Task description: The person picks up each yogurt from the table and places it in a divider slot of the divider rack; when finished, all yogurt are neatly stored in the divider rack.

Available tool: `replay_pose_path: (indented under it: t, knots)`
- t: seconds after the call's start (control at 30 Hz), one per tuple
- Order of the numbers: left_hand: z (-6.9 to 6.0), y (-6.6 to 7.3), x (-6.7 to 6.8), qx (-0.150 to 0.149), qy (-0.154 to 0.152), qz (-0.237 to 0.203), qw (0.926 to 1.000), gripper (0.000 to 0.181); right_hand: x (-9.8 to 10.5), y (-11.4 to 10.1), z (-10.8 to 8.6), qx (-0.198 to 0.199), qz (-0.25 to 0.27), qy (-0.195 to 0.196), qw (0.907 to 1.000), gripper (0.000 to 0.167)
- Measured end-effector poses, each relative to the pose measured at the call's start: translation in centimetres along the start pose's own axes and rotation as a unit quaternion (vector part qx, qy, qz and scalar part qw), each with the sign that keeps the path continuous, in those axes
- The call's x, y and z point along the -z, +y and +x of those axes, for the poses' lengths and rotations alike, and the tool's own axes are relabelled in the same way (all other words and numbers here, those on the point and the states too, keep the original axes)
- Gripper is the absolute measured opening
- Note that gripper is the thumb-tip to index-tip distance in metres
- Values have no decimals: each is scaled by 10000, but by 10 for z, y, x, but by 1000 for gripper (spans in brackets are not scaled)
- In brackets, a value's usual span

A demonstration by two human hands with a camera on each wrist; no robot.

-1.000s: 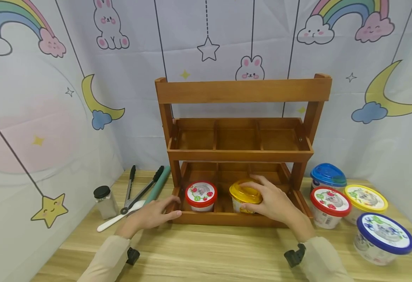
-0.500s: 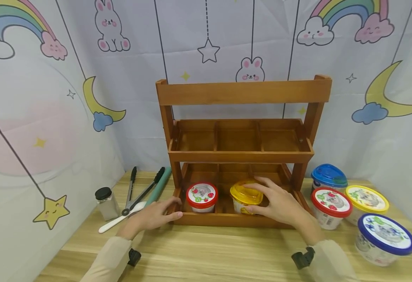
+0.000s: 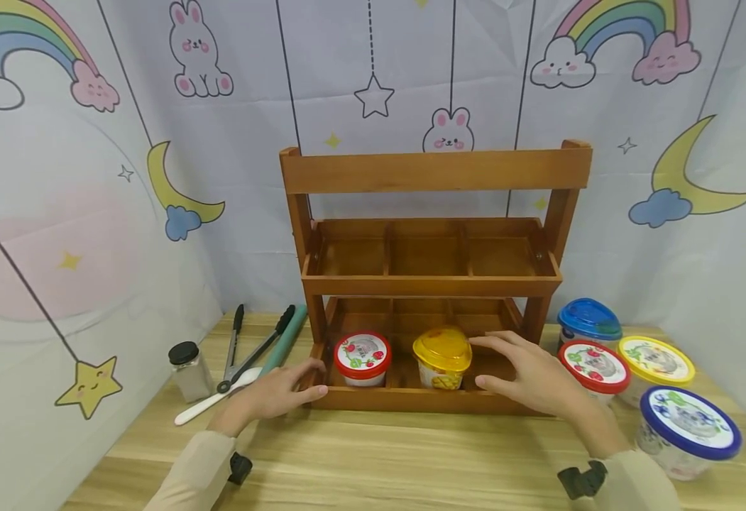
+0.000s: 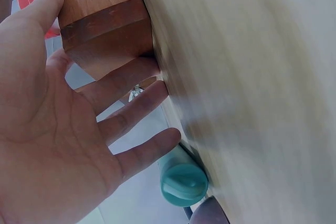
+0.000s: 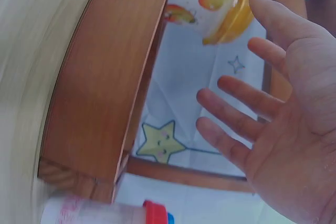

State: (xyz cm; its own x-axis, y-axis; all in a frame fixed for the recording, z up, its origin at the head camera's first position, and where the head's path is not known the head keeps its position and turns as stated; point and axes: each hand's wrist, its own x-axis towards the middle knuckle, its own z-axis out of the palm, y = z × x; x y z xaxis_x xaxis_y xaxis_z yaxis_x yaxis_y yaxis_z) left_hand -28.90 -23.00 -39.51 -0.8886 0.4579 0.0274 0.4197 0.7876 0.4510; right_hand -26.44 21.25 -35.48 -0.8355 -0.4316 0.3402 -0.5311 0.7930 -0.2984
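A tub with a domed yellow lid (image 3: 443, 353) stands upright in the middle compartment of the wooden rack's (image 3: 433, 402) lower tier. My right hand (image 3: 532, 376) is just right of it with the fingers spread; the right wrist view shows nothing in the palm. In the left compartment sits a red-lidded tub (image 3: 363, 358). My left hand (image 3: 277, 389) rests at the rack's front left corner, fingers extended; in the left wrist view its thumb and fingers lie about the wooden corner (image 4: 105, 30).
At the right stand tubs with blue (image 3: 588, 319), red (image 3: 595, 365), yellow (image 3: 656, 360) and dark blue lids (image 3: 690, 422). Left of the rack lie tongs (image 3: 258, 355), a white-headed utensil with a green handle (image 3: 286, 341) and a black-capped jar (image 3: 190, 372). A printed cloth hangs behind.
My right hand has let go of the yellow-lidded tub and moved right, away from it. The tub stays in its compartment. My left hand keeps its place at the rack's corner.
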Motion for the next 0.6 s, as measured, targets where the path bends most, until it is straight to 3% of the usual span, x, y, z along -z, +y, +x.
replay_pose_path:
  t: [0.6]
  knots:
    - [1,-1,0,-27,26,28,10000,54,38,21,-39,-321,-113,-292,9990,60]
